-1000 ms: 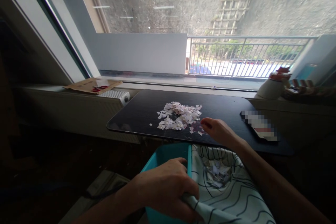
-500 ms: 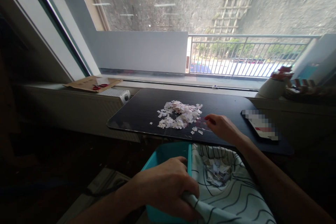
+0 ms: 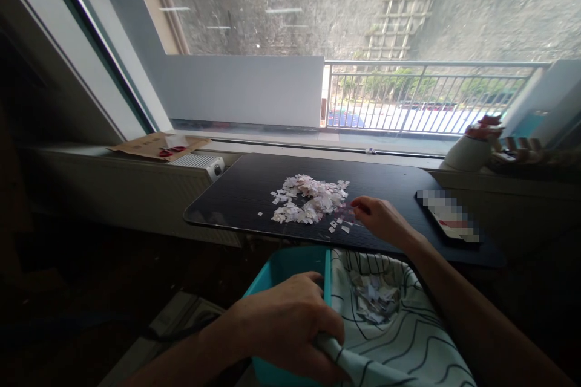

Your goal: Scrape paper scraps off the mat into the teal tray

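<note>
A heap of small white paper scraps (image 3: 313,196) lies on the dark table (image 3: 236,193), with a few loose pieces at its near right side. Just right of the heap, my right hand (image 3: 379,217) is low over the tabletop, fingers curled together; whether they pinch a scrap is hidden. My left hand (image 3: 297,320) is closed round a folded edge of the pale cloth with black wavy lines (image 3: 422,338). More paper strips (image 3: 376,296) lie in a hollow of this cloth. Beside the cloth and partly behind my left hand stands a turquoise bin (image 3: 276,269).
A phone-like dark object with a blurred-out top (image 3: 449,217) lies at the table's right. Red-handled scissors (image 3: 171,150) rest on brown paper (image 3: 136,146) above the radiator (image 3: 200,162). A white vase (image 3: 469,151) stands on the right sill before the window.
My right hand has shifted very slightly left, toward the heap. My left hand keeps its hold on the cloth edge.
</note>
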`<move>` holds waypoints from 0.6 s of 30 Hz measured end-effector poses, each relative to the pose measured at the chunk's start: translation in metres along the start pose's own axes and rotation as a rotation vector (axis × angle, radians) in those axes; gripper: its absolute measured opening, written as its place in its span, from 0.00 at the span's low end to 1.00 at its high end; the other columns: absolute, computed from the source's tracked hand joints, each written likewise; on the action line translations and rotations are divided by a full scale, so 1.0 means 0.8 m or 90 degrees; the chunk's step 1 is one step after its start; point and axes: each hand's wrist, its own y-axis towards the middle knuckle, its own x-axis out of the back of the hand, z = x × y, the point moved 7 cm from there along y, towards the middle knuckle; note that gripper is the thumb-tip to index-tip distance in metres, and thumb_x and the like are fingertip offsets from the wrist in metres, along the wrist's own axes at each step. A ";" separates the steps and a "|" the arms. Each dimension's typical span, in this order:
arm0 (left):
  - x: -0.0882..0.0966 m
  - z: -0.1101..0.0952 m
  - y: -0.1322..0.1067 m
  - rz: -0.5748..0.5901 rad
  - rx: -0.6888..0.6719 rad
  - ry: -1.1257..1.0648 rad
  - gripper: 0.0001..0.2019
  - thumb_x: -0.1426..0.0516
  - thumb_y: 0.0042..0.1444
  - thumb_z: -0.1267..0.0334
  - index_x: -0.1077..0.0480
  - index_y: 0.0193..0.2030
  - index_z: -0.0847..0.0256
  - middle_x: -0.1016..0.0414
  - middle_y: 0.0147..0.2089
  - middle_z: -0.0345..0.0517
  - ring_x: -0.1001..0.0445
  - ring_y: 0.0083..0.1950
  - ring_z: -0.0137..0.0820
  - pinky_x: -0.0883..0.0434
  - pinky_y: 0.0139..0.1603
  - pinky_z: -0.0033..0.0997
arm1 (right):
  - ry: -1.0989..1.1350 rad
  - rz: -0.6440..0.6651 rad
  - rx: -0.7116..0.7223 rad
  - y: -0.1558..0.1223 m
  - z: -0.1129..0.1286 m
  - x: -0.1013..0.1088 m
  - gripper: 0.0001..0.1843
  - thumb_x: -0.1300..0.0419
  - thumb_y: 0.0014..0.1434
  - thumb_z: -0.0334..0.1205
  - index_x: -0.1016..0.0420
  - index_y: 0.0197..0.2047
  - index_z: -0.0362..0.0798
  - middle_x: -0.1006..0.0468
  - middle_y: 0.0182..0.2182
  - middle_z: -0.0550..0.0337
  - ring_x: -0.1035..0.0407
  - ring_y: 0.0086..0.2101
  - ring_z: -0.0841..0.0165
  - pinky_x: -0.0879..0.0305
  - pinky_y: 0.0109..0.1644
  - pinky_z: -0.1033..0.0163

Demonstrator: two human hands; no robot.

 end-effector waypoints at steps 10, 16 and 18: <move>-0.002 0.001 -0.001 0.005 0.010 0.011 0.12 0.30 0.43 0.54 0.25 0.27 0.55 0.38 0.16 0.30 0.34 0.22 0.28 0.43 0.61 0.38 | -0.029 -0.006 -0.009 -0.009 -0.005 0.008 0.18 0.49 0.63 0.39 0.22 0.48 0.46 0.17 0.34 0.53 0.25 0.33 0.63 0.39 0.36 0.63; -0.001 0.001 -0.001 0.002 0.006 0.005 0.12 0.30 0.43 0.55 0.26 0.27 0.56 0.40 0.15 0.29 0.35 0.22 0.27 0.43 0.61 0.38 | -0.025 0.007 0.003 -0.017 -0.003 0.008 0.17 0.49 0.62 0.40 0.21 0.46 0.47 0.17 0.33 0.54 0.25 0.32 0.64 0.38 0.36 0.64; 0.000 0.001 -0.001 -0.001 0.009 0.003 0.12 0.29 0.41 0.56 0.26 0.27 0.56 0.42 0.15 0.28 0.36 0.22 0.26 0.43 0.61 0.37 | -0.020 0.002 0.001 -0.016 -0.002 0.008 0.17 0.49 0.63 0.40 0.22 0.47 0.46 0.17 0.33 0.54 0.25 0.32 0.63 0.38 0.36 0.64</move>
